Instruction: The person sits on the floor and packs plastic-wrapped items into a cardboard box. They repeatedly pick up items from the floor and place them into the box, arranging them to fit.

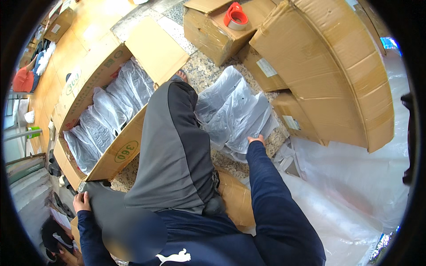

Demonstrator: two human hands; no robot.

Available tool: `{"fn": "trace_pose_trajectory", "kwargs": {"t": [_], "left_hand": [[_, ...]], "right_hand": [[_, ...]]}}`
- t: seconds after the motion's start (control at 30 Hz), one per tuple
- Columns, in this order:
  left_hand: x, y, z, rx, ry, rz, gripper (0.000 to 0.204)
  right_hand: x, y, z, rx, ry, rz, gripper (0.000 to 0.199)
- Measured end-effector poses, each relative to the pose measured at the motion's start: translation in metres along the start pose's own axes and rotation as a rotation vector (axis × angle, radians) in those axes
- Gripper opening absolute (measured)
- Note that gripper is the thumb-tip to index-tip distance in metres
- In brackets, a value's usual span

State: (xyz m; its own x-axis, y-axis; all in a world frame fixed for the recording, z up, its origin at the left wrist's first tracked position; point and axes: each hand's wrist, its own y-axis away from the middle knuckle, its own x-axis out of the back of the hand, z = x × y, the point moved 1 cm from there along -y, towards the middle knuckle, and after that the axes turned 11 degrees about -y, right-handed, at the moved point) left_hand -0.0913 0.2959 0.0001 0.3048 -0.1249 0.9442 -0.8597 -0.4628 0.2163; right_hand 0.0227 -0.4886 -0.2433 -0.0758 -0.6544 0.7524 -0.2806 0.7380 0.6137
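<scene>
My right hand (256,140) reaches forward to a pile of clear plastic bags with dark contents (235,111) lying on the speckled floor. Its fingers curl onto the near edge of the lowest bag. My left hand (81,201) lies on my grey trouser knee (111,208) at the lower left, holding nothing. My other grey-clad leg (173,146) stretches up the middle of the view between the pile and a long open cardboard box (124,150). That box holds a row of several more of the same bags (104,113).
Large closed cardboard boxes (328,66) stack at the upper right. A red tape dispenser (235,17) sits on a smaller box (213,31). Crumpled clear plastic sheeting (350,177) covers the floor at right. A taped brown bundle (235,199) lies under my leg. Shoes (53,164) stand at far left.
</scene>
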Motion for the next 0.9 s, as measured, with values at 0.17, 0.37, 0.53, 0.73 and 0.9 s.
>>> {"fn": "trace_pose_trajectory", "kwargs": {"t": [0.17,0.37,0.53,0.73,0.9], "left_hand": [[0.005,0.017,0.036,0.064,-0.063,0.106,0.026],[0.005,-0.009,0.043,-0.013,0.347,0.126,0.034],[0.049,-0.038,0.106,-0.133,0.819,0.361,0.025],[0.046,-0.025,0.118,-0.184,0.688,0.435,0.024],[-0.006,-0.010,0.126,0.024,0.849,0.099,0.028]], "right_hand": [[0.018,0.011,0.006,0.053,-0.037,0.147,0.066],[0.030,0.031,-0.059,0.835,-0.418,0.121,0.045],[0.137,0.331,-0.222,1.461,-1.033,-0.894,0.025],[0.238,0.540,-0.260,2.413,-0.349,-1.574,0.031],[0.233,0.578,-0.258,2.441,-0.222,-1.498,0.029]]}}
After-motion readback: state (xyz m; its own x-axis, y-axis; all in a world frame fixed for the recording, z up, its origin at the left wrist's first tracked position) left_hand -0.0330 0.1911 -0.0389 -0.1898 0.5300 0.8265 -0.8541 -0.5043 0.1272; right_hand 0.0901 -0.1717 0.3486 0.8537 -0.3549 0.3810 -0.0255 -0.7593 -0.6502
